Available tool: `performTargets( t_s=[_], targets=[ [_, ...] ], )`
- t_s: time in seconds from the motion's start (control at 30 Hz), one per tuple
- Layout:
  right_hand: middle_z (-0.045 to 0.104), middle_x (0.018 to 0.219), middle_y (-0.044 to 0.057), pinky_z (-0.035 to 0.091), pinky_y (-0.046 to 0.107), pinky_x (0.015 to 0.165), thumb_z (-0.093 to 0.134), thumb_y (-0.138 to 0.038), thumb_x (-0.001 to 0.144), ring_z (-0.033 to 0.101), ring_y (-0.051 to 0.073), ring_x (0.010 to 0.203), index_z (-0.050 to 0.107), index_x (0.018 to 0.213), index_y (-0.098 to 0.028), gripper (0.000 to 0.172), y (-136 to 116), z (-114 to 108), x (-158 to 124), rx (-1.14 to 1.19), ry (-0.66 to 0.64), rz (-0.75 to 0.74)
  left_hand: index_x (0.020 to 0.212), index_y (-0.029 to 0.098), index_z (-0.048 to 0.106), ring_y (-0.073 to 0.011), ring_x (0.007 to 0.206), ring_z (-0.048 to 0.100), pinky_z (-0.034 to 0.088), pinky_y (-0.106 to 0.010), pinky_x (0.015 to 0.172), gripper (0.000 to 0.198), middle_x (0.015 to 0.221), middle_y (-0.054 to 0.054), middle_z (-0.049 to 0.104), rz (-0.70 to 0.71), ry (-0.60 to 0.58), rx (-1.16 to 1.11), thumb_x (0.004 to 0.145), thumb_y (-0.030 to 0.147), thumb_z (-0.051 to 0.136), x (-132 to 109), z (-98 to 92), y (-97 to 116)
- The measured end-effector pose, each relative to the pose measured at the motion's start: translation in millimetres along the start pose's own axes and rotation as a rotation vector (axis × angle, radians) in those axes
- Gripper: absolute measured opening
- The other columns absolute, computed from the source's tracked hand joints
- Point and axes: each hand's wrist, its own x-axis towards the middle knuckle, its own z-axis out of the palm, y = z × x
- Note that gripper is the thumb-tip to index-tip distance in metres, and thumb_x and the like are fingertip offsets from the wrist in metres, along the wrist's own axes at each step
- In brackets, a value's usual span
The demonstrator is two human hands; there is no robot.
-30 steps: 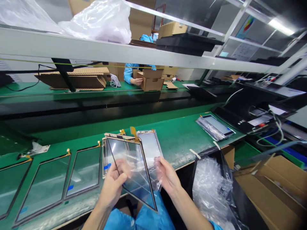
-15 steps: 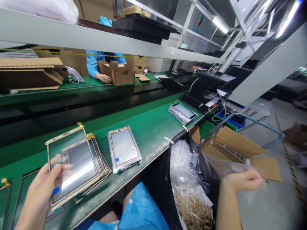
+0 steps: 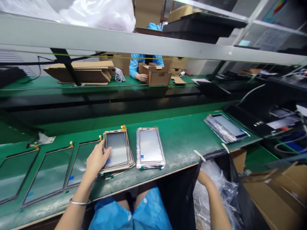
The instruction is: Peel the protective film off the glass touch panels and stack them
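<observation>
Swung left hand point(image 3: 97, 159) down since 0.5 s ago, from holding a pane aloft to panel stack point(image 3: 118, 155); brought right hand point(image 3: 203, 179) in from far right to black bag point(image 3: 181, 191), with view turned back left. Going by size, start with green bench point(image 3: 179, 137), running across view. Next, take black bag at bench edge, stuffed with clear plastic point(image 3: 226, 187); can't see right fingers in there, so can't tell if closed on any film. Then log 3 bare panels point(image 3: 46, 174) flat in a row at left. Find panel stack flat on bench, slightly fanned, between that row and wrapped stack point(image 3: 150, 145). See left thumb over top panel point(image 3: 117, 143), other fingers by left edge; can't tell if pinching or just resting. Judge top panel light, thin, stiff, slick-faced, probably easy to chip or crack, likely to slide on panels below. Hold by opposite long edges, keep level, avoid flexing or pressing mid-pane. Lastly, note orange tab point(image 3: 123, 127) at top edge: probably delicate, so never lift by it.
</observation>
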Motion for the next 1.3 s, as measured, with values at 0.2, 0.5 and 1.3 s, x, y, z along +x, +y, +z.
performTargets(
  t_s=[0.2,0.5,1.3],
  targets=[
    [0.068,0.084,0.011,0.045,0.044,0.077,0.054,-0.045,0.074,0.062,0.028,0.08,0.068,0.081,-0.024,0.026,-66.3,12.5,-32.7,-0.026,-0.191,-0.163,0.122,0.014,0.055,-0.0318,0.134,0.032,0.033,-0.047,0.103,0.036,0.146,-0.018,0.037,0.373,0.235,0.099,0.09,0.025,0.044,-21.0,12.3,40.4],
    [0.064,0.093,0.012,0.047,0.036,0.072,0.051,-0.048,0.079,0.059,0.023,0.082,0.064,0.092,-0.015,0.037,-139.8,117.4,-55.4,0.171,-0.294,-0.269,0.083,0.013,0.066,-0.0298,0.102,0.052,0.033,-0.045,0.094,0.023,0.096,-0.015,0.062,0.497,-0.027,0.054,0.088,0.031,0.051,-26.0,58.5,109.1],
    [0.063,0.093,0.012,0.046,0.037,0.079,0.047,-0.046,0.08,0.059,0.024,0.084,0.061,0.093,-0.015,0.036,-133.2,128.1,-60.7,0.206,-0.209,-0.312,0.098,0.013,0.063,-0.0177,0.089,0.063,0.053,-0.037,0.08,0.022,0.1,-0.005,0.065,0.326,-0.343,-0.287,0.089,0.031,0.058,118.1,73.1,136.8]
  ],
)
